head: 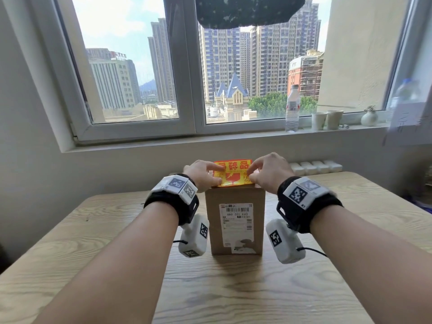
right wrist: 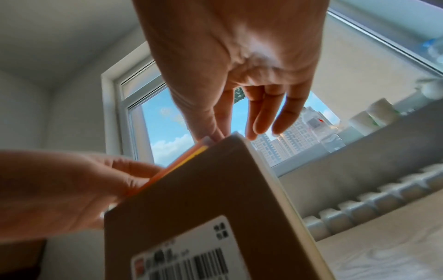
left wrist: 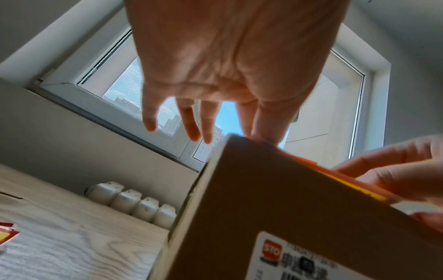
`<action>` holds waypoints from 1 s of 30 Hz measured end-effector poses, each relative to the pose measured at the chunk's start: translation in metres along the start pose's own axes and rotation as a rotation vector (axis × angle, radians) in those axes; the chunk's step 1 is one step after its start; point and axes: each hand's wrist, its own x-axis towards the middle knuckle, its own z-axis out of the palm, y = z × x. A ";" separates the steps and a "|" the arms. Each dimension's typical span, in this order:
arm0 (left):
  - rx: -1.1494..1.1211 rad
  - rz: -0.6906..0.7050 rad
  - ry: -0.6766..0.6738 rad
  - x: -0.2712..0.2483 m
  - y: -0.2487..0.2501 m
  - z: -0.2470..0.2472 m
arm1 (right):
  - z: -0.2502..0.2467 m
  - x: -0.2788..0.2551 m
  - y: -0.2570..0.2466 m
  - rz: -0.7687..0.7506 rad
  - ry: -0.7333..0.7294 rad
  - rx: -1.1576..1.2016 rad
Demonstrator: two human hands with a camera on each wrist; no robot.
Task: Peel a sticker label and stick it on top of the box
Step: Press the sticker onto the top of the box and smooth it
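Note:
A tall brown cardboard box [head: 235, 228] with a white shipping label stands upright on the wooden table [head: 233, 293]. A yellow and red sticker [head: 233, 175] lies over the top of the box. My left hand [head: 214, 175] pinches the sticker's left side between thumb and index finger, and my right hand [head: 253, 174] pinches its right side the same way. The other fingers are spread straight. From the left wrist the box [left wrist: 275, 208] shows the sticker's orange edge [left wrist: 347, 181]. From the right wrist the box [right wrist: 191, 199] and the sticker's edge [right wrist: 182, 161] show below my right hand's thumb.
On the windowsill behind stand a water bottle [head: 292, 108], two paper cups [head: 327, 120] and a small vase [head: 369, 118]. A white radiator [head: 315, 166] runs along the table's far edge. A scrap of red and yellow sheet [left wrist: 7, 233] lies on the table to the left.

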 end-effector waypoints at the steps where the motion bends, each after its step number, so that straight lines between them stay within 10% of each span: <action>1: 0.008 0.019 -0.003 0.000 0.001 0.001 | 0.003 0.000 -0.003 -0.033 -0.033 -0.053; 11: -0.189 -0.040 -0.211 -0.003 -0.002 -0.007 | 0.005 0.009 0.005 0.061 -0.306 -0.065; 30: -0.293 -0.205 -0.205 0.006 -0.009 0.003 | 0.034 0.025 0.003 0.200 -0.222 0.088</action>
